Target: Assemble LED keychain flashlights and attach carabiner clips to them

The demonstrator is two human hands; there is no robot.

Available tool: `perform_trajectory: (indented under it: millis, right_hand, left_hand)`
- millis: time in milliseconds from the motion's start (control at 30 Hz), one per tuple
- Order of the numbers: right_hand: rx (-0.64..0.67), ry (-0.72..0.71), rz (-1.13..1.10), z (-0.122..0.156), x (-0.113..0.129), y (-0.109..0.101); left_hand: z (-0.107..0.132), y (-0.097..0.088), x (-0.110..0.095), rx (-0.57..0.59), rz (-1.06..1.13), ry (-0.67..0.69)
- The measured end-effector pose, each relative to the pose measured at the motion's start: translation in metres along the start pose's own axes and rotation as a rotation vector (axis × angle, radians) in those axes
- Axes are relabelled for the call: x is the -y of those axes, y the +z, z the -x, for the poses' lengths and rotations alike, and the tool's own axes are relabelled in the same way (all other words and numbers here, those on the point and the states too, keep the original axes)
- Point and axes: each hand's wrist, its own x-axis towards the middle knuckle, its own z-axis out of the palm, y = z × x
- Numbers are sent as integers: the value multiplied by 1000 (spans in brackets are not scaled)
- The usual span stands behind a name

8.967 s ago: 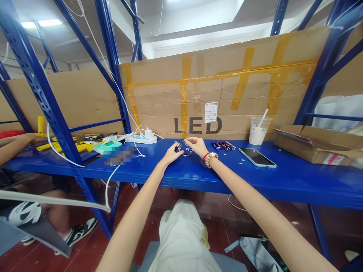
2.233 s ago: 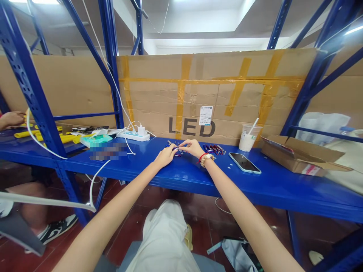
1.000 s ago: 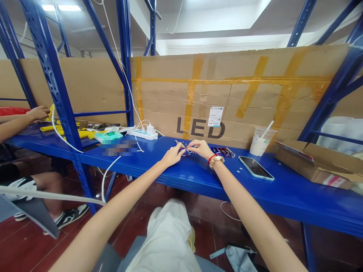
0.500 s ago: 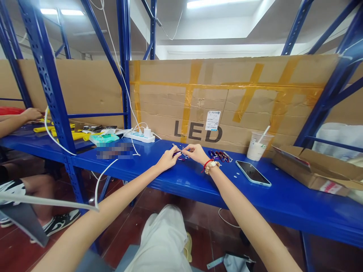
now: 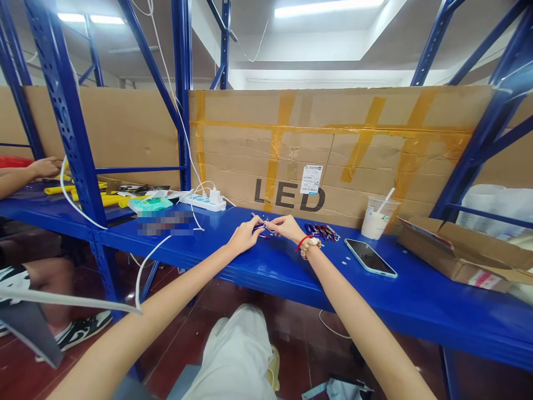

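Observation:
Over the blue shelf top (image 5: 216,253), my two hands meet at their fingertips. My left hand (image 5: 244,235) is closed on a small purple metal piece (image 5: 259,226) that looks like a carabiner, mostly covered by the fingers. Thumb and forefinger of my right hand (image 5: 288,228) are pinched at its right end; what they hold is too small to make out. Beneath the fingers lies another purple piece (image 5: 264,236), along with tiny bits. Right of my right hand, several red and purple carabiners (image 5: 322,231) lie in a row.
A phone (image 5: 370,258), a plastic cup with straw (image 5: 378,218) and an open cardboard box (image 5: 466,255) stand to the right. Leftward are a white power strip (image 5: 202,200), a teal packet (image 5: 150,204) and yellow tubes (image 5: 110,200). Another person's hand (image 5: 46,166) shows far left.
My right fingertips have moved slightly left, closer to the piece in my left hand. The whole view has shifted a little; the other things stay in place.

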Motion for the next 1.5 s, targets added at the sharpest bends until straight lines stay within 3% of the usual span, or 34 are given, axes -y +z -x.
perform_trajectory:
  millis: [400, 767, 967, 1167, 1500]
  right_hand:
    - [22, 30, 30, 0, -2, 2]
    - [-17, -41, 271, -2, -17, 0]
    - [84, -152, 400, -2, -22, 11]
    - [168, -237, 389, -5, -23, 17]
    - [248, -170, 274, -5, -23, 17]
  left_hand:
    - [0, 0, -5, 68, -92, -88]
    - [-6, 5, 3, 12, -61, -118]
    - [-9, 7, 13, -58, -41, -256]
    - [-10, 12, 22, -20, -2, -370]
    - [-9, 14, 24, 107, 20, -253]
